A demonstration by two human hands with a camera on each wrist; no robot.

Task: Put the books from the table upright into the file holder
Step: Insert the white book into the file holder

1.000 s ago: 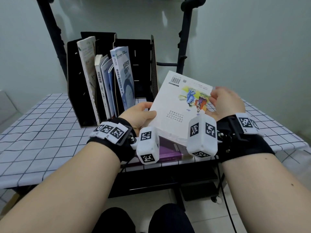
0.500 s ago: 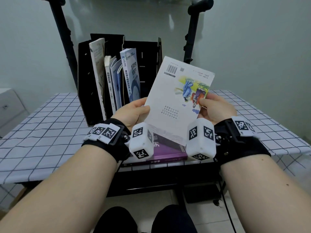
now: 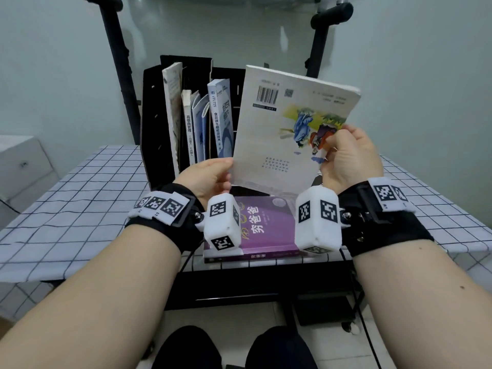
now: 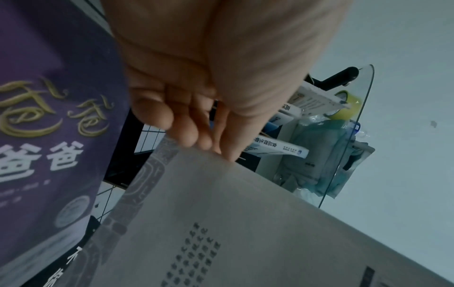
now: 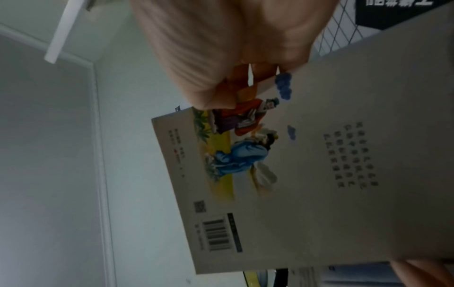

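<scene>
Both hands hold a white book [image 3: 279, 134] tilted nearly upright above the counter [image 3: 87, 198], back cover and barcode toward the person. The left hand [image 3: 206, 177] pinches its lower left edge, thumb in front; the right hand [image 3: 348, 158] curls round its right edge. The book's top corner stands in front of the black file holder [image 3: 151, 123], whose right side it hides. Several books [image 3: 210, 121] stand upright in the holder's left and middle slots. A purple book [image 3: 266, 225] lies flat at the counter's near edge, below the wrists, with checked cloth bare on either side.
</scene>
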